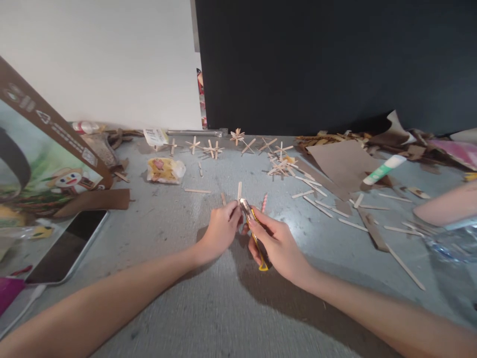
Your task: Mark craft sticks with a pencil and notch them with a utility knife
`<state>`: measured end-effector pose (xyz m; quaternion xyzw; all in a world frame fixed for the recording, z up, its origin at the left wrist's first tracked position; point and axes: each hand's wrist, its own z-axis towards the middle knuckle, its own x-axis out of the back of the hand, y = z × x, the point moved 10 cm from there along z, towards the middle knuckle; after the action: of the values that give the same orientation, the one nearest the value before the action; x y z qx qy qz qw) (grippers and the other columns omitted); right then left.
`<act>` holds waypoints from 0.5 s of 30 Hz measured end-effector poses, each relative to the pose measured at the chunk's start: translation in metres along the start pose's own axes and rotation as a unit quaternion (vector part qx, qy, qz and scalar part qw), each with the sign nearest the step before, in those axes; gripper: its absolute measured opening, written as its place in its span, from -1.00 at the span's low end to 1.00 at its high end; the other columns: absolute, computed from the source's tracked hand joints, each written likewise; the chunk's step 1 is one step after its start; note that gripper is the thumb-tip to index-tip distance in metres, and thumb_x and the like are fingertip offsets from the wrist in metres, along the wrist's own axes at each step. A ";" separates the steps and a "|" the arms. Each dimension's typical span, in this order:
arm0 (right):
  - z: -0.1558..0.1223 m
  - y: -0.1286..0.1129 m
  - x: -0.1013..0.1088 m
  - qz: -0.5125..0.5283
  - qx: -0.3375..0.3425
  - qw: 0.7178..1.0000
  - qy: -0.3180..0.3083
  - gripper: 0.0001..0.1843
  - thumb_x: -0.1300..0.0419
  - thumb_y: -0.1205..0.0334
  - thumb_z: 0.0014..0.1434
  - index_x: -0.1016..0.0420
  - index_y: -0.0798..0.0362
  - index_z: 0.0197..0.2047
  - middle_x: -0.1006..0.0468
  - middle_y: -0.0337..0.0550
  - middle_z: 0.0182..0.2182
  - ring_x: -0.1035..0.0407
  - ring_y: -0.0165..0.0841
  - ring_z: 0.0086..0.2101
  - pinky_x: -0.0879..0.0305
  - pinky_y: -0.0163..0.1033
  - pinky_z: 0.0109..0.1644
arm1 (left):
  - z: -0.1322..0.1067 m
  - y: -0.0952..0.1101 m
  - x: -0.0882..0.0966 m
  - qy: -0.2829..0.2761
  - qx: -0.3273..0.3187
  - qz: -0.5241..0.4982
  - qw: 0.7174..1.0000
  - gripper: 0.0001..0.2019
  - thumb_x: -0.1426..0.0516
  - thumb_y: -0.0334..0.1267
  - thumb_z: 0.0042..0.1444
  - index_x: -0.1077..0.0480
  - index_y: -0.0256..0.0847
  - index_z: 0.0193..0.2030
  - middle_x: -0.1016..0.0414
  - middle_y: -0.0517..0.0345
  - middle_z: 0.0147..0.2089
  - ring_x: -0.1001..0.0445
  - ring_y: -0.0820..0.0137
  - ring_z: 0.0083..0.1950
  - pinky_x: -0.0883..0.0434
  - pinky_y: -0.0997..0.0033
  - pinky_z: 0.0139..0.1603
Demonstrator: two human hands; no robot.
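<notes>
Between the fingertips of my left hand (220,226) is a short popsicle stick (240,190), held upright above the grey tabletop (167,308). My right hand (278,243) is closed around a yellow and black utility knife (252,229). The knife's metal tip lies close beside the stick; whether blade and wood touch I cannot tell. A pink striped piece (264,201) shows just behind my right fingers. One loose stick (197,191) lies flat, left of and beyond my hands.
Several crossed-stick pieces (212,149) stand at the back. Loose sticks, a cardboard sheet (345,161) and a green-white tube (384,169) lie right, near another person's arm (447,203). A phone (67,247), a printed box (55,134) and a yellow packet (165,170) are left.
</notes>
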<state>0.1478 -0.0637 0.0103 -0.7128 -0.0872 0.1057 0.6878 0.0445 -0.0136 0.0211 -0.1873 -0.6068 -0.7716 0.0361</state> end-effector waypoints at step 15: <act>-0.019 -0.041 0.012 -0.241 0.246 0.935 0.086 -0.58 -0.04 0.19 0.47 -0.48 -0.06 0.31 -0.50 -0.11 -0.25 -0.38 -0.33 -0.31 -0.38 -0.19 -0.19 | 0.002 -0.012 -0.004 -0.008 0.009 -0.079 0.997 -0.64 -0.01 -0.01 0.38 -0.31 -0.17 -0.37 -0.36 0.25 -0.54 -0.29 0.51 -0.57 -0.24 0.49 -0.50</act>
<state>0.1655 -0.0767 0.0513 -0.4850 -0.1678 -0.1064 0.8517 0.0448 -0.0095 0.0089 -0.1446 -0.6271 -0.7649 -0.0285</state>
